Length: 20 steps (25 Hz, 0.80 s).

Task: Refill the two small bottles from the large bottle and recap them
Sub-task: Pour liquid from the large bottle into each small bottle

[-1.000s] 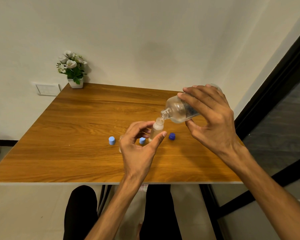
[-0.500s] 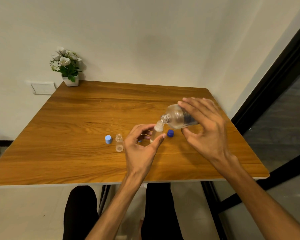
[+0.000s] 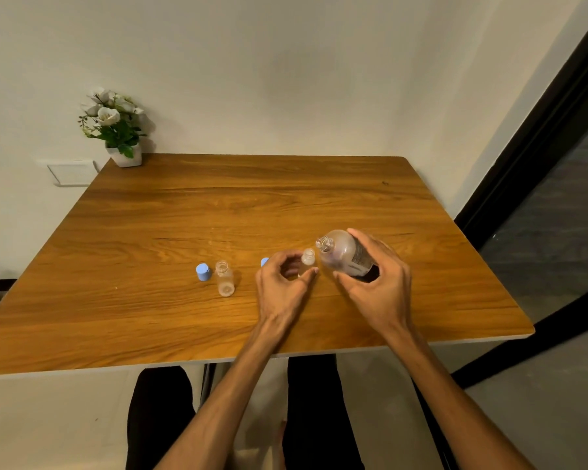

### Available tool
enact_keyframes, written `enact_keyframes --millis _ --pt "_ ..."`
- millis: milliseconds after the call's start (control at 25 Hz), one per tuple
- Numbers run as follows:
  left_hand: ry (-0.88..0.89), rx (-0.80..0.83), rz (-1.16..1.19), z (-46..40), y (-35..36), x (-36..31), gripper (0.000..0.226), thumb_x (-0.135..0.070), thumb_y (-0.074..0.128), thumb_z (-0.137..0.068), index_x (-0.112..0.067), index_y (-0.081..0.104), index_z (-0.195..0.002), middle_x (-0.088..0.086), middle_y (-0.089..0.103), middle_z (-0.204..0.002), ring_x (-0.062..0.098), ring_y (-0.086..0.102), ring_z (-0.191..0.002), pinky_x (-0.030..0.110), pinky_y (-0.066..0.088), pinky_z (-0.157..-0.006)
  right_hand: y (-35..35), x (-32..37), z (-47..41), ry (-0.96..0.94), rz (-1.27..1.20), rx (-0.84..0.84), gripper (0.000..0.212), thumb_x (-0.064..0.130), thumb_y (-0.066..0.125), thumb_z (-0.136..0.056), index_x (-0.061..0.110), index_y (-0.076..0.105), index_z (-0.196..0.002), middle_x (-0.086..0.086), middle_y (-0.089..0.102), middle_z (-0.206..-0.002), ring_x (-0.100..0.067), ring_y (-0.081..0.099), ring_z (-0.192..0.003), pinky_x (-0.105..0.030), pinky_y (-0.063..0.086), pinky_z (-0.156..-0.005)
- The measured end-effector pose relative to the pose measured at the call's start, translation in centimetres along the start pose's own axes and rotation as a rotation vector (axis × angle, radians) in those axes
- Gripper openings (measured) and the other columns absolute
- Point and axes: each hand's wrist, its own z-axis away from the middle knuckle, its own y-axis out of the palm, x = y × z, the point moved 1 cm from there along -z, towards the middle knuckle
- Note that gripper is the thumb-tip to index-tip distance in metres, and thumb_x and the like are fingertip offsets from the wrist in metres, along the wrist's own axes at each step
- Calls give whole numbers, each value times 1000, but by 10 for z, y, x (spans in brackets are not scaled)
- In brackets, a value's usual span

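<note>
My right hand [image 3: 375,286] grips the large clear bottle [image 3: 342,254], uncapped, nearly upright and low over the wooden table [image 3: 218,205]. Just left of it stands a small uncapped bottle [image 3: 308,259], held between the thumb and fingers of my left hand [image 3: 282,286]. The second small bottle [image 3: 224,278] stands open and alone further left. A light blue cap [image 3: 203,272] lies beside it. Another light blue cap [image 3: 264,262] peeks out behind my left hand. The dark blue cap is hidden.
A small white pot of white flowers [image 3: 116,130] stands at the table's far left corner by the wall. A dark door frame [image 3: 530,157] runs along the right. My legs show under the near table edge.
My right hand has tipped the large bottle back from its pouring tilt to nearly upright and lowered it toward the table. My left hand keeps hold of the small bottle.
</note>
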Motion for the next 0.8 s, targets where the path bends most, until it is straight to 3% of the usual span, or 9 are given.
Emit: enact_keyframes --millis 80,200,280,360,480,560,640,720,800 --pt "26 18 -35 -1 0 -2 47 -15 94 -72 -17 77 -116 -4 80 -104 11 76 -92 38 66 -86 -1 1 -1 3 -5 -2 77 14 99 -66 10 68 -138 -4 72 -133 -18 66 -125 -43 61 -100" --pt "99 8 -90 9 -11 -12 60 -23 95 -73 -16 71 -127 -5 74 -113 7 69 -98 20 58 -86 -3 9 -7 -12 -21 -7 78 14 98 -67 9 67 -138 -5 71 -135 -17 65 -126 -43 62 -100" --pt "255 -146 -124 22 -30 -20 43 -14 91 -79 -11 73 -118 -3 69 -104 10 64 -89 14 52 -79 -4 17 -11 -40 -23 -8 78 14 98 -68 10 66 -139 -6 71 -136 -19 64 -128 -46 61 -102" --pt "378 -365 -166 34 -55 -23 24 -2 84 -82 -5 72 -103 1 62 -95 16 58 -81 20 48 -72 -4 25 -16 -74 -16 -7 78 14 98 -68 9 66 -140 -7 71 -137 -22 63 -130 -48 59 -104" --pt "277 -527 -210 33 -88 -13 37 -4 83 -79 -4 64 -111 6 57 -108 15 53 -92 27 47 -77 0 37 -21 -116 -8 4 79 13 98 -68 9 66 -141 -5 70 -138 -22 63 -131 -45 57 -107" --pt "116 -442 -255 24 -100 -1 58 -15 87 -77 -8 59 -127 6 56 -123 14 53 -105 31 48 -89 2 45 -23 -140 -9 16 79 14 98 -68 11 65 -141 -3 69 -139 -21 63 -131 -42 56 -107" --pt "46 -313 -320 18 -105 7 57 -24 90 -77 -14 64 -127 -1 61 -120 20 59 -108 42 51 -97 5 53 -24 -145 -12 30 80 14 98 -68 12 66 -142 -4 70 -139 -21 63 -132 -42 56 -107" --pt "69 -266 -308 18 -108 9 42 -28 89 -79 -17 73 -117 -8 66 -107 25 67 -102 52 56 -94 7 59 -26 -144 -5 42 81 14 98 -68 13 65 -143 -3 69 -140 -21 62 -133 -43 56 -108" --pt "115 -282 -241 20 -113 4 36 -33 86 -80 -21 76 -112 -9 70 -100 22 67 -94 52 58 -85 7 63 -28 -147 1 55 82 14 98 -69 15 64 -144 -1 68 -141 -19 60 -134 -43 56 -108"
